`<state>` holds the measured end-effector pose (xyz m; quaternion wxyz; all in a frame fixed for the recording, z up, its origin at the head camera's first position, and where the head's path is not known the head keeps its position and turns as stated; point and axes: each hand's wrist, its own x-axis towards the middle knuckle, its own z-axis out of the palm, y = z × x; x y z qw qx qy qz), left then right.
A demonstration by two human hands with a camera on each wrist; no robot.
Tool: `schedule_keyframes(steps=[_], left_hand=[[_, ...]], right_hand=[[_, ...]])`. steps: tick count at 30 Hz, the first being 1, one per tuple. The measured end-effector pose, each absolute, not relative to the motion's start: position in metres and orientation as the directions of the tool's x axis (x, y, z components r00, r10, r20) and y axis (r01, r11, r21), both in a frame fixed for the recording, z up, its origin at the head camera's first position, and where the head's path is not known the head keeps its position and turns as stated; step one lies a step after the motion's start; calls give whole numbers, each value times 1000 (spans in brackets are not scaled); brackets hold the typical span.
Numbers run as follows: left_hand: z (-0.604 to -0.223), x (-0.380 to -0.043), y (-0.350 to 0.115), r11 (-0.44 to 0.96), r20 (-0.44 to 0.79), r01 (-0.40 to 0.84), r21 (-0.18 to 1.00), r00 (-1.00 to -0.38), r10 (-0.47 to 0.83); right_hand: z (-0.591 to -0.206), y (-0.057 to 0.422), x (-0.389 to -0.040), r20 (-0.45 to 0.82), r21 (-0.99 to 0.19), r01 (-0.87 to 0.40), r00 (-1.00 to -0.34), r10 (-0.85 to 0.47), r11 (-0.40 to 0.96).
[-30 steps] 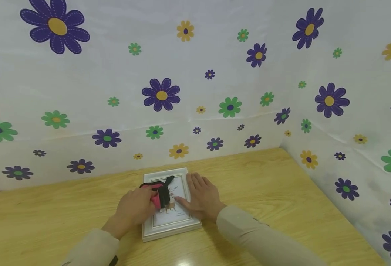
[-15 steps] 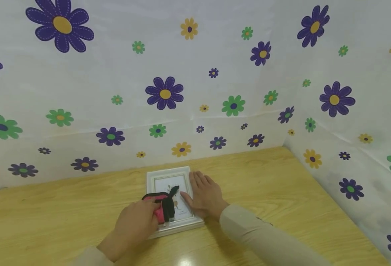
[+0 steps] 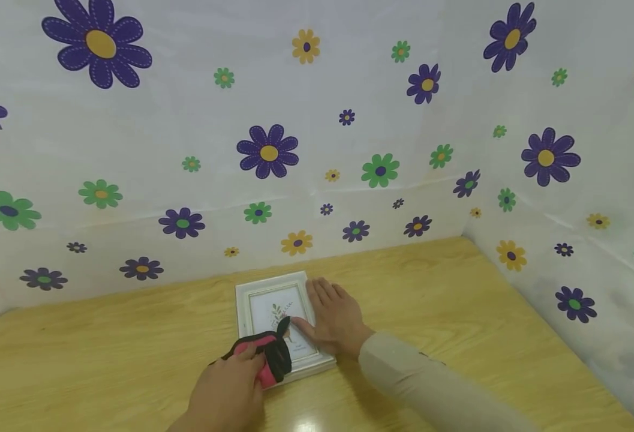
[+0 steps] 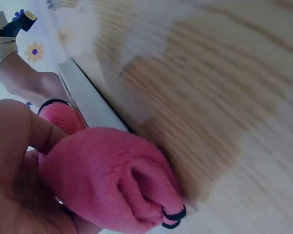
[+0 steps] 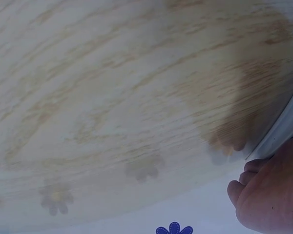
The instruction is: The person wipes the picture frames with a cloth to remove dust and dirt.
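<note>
A white picture frame (image 3: pixel 245 292) with a plant print lies face up on the table. The left hand (image 3: pixel 229 384) grips a bunched pink cloth (image 3: pixel 268 375) with black edging against the frame's near-left corner. In the left wrist view the folded pink cloth (image 4: pixel 107 175) bulges out of the palm, close to the frame's side (image 4: pixel 93 105). With its fingers extended, the right hand (image 3: pixel 334 318) rests along the frame's right edge, thumb over the front. The right wrist view shows only some fingertips (image 5: pixel 234 192) beside the frame's edge (image 5: pixel 278 129).
The wood-grain table (image 3: pixel 430 300) is shiny and reflects light near its front. Behind it and to the right hangs a white sheet (image 3: pixel 317 90) printed with purple, green and yellow flowers.
The left hand has slid the cloth from the frame's upper middle down to its near-left corner, uncovering more of the print. The right hand has kept its place on the frame's right edge.
</note>
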<state>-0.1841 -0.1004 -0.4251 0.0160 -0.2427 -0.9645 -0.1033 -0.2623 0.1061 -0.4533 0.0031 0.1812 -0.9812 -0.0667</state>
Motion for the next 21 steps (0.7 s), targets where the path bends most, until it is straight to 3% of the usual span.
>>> schedule_keyframes(steps=[3,8,14,17,21], left_hand=[[-425,-190,-100,859,128,481,175,-876,464],[-429,-228,-105,875,140,465,133,-883,448],[-430,-263,-109,911,84,384,149,-923,375],[-428,-252,-107,901,79,410,138,-912,403],[-424,-210,-100,875,88,461,147,-888,452]], right_hand=[[-451,108,-263,-24,133,-358,-933,-358,924],[-452,106,-263,-36,93,-368,-930,-366,925],[-456,101,-263,-29,130,-363,-932,-362,923],[-455,102,-262,-22,138,-354,-935,-355,925],[-453,106,-263,-5,127,-347,-937,-349,929]])
